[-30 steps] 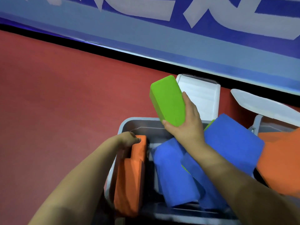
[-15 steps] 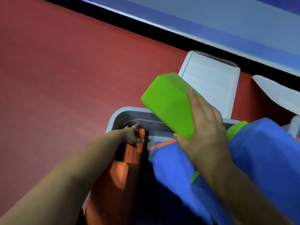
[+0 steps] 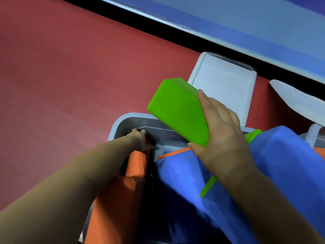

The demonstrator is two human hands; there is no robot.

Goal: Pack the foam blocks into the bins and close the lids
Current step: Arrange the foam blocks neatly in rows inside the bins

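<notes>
- Bin: a grey plastic bin (image 3: 123,120) with rounded corners stands on a red floor (image 3: 61,85), open at the top, its white ribbed lid (image 3: 225,88) folded back beyond the far rim.
- The right hand (image 3: 219,138) holds a bright green rectangular foam block (image 3: 177,111) above the bin's far rim, fingers laid over one end and thumb under the lower edge; the block is tilted, its long side running up and to the left.
- The left hand (image 3: 140,140) reaches down into the bin's far left corner, fingers curled around the top end of an orange foam block (image 3: 137,162) that stands on edge against the left wall; how tightly it grips cannot be told.
- A second, larger orange foam block (image 3: 114,208) lies nearer the camera along the same wall.
- Two large blue foam slabs fill the right part of the bin: one (image 3: 179,182) leans in the middle, the other (image 3: 284,164) sits higher, sticking out over the right rim.
- A thin green foam piece (image 3: 209,187) shows between the two blue slabs.
- A thin orange edge (image 3: 174,154) shows just behind the middle blue slab.
- Part of a second white lid (image 3: 299,103) shows at the right edge, with a blue wall (image 3: 246,23) beyond the floor.
</notes>
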